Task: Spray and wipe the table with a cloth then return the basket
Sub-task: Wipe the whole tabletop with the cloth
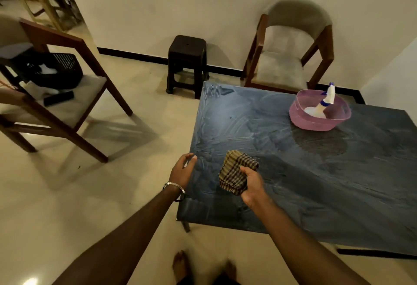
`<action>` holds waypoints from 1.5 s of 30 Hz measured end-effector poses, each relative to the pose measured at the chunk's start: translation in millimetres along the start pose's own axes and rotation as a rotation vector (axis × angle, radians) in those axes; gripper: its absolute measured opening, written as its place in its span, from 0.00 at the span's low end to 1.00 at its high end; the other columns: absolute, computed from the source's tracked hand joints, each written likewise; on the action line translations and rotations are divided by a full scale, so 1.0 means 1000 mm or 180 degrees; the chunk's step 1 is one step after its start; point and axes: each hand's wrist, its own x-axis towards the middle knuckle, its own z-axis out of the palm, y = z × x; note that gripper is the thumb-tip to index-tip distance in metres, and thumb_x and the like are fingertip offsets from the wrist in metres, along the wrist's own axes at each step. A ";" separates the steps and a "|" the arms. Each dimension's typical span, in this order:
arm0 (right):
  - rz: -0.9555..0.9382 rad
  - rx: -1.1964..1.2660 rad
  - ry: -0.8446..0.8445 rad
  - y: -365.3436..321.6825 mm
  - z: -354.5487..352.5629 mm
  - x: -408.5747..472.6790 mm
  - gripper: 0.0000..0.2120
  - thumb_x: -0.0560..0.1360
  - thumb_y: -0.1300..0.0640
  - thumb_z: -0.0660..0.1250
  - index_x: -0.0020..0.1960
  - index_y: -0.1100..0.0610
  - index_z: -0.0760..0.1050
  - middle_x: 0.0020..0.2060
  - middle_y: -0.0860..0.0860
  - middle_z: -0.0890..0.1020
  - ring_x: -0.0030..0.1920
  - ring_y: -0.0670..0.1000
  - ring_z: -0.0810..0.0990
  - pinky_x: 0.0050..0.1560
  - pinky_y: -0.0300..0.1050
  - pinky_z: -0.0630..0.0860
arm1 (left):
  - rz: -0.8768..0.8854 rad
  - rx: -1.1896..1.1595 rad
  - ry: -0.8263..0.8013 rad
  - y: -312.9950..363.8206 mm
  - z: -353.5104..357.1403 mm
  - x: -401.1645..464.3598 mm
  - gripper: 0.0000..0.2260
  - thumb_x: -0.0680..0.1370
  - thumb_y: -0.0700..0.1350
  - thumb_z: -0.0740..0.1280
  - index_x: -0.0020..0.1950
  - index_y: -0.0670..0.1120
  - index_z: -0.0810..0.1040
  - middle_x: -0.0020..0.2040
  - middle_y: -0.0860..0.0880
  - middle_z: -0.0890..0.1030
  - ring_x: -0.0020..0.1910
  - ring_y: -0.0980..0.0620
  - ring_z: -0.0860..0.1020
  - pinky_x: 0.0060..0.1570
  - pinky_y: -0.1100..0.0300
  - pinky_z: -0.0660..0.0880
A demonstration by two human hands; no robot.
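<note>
The right hand [252,185] grips a folded checked cloth [237,173], thumb on top and fingers curled beneath, holding it just above the near left part of the dark tabletop [293,183]. The left hand [184,169] hangs released at the tabletop's left edge, fingers loosely spread and holding nothing; a bangle [174,186] sits on its wrist.

Pale wipe streaks cover most of the surface, so the spraying and much of the wiping look done. The pink basket [320,115] stands at the far right of the tabletop with the spray bottle [325,103] leaning inside it, nozzle up. A darker, unstreaked patch lies just in front of the basket.

The step in hand appears to be finishing the wipe or readying the cloth to go back. To do it well, the person should keep the cloth folded flat so a broad face meets the surface, press evenly, and work in overlapping passes towards that darker patch, lifting the basket aside to reach beneath it. The free left hand can steady the basket so the bottle does not tip. Once the streaks are even, the cloth probably belongs in the basket beside the bottle before it is carried off.

A wooden chair [67,95] and a dark stool [187,63] stand on the floor to the left.
</note>
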 end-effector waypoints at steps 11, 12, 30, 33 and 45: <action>-0.2219 -0.6230 -0.1607 0.051 0.031 0.030 0.38 0.79 0.56 0.63 0.82 0.49 0.45 0.82 0.53 0.44 0.81 0.59 0.41 0.78 0.65 0.45 | -0.0281 -0.0313 0.0199 -0.018 -0.007 0.017 0.14 0.83 0.48 0.57 0.62 0.44 0.76 0.58 0.50 0.77 0.58 0.54 0.74 0.57 0.63 0.66; -0.2142 -0.6587 -0.1785 0.061 0.022 0.031 0.39 0.80 0.49 0.61 0.82 0.48 0.41 0.81 0.54 0.38 0.80 0.60 0.35 0.78 0.67 0.42 | -0.0292 -0.0330 0.0202 -0.021 -0.008 0.019 0.14 0.83 0.48 0.57 0.62 0.44 0.76 0.59 0.49 0.78 0.59 0.54 0.74 0.58 0.62 0.66; -0.2907 -0.6436 -0.1575 0.134 -0.042 0.003 0.33 0.81 0.32 0.48 0.82 0.44 0.50 0.82 0.53 0.48 0.81 0.59 0.50 0.74 0.65 0.46 | -0.0345 -0.0390 -0.0049 -0.042 -0.008 0.047 0.10 0.83 0.47 0.56 0.56 0.51 0.77 0.50 0.63 0.78 0.50 0.71 0.74 0.46 0.80 0.66; -0.2582 -0.6307 -0.0746 0.103 -0.023 0.043 0.35 0.79 0.33 0.48 0.82 0.44 0.44 0.82 0.51 0.42 0.81 0.56 0.40 0.76 0.68 0.42 | -0.0344 -0.0432 -0.0181 -0.041 -0.011 0.052 0.11 0.83 0.47 0.56 0.58 0.49 0.77 0.50 0.63 0.77 0.49 0.72 0.74 0.45 0.81 0.66; -0.2675 -0.6264 -0.0747 0.163 0.053 0.021 0.33 0.80 0.36 0.51 0.81 0.41 0.45 0.82 0.52 0.46 0.81 0.59 0.45 0.76 0.68 0.41 | -0.0406 -0.0593 -0.0163 -0.053 -0.031 0.078 0.16 0.83 0.50 0.54 0.65 0.47 0.75 0.60 0.56 0.77 0.60 0.60 0.73 0.60 0.67 0.66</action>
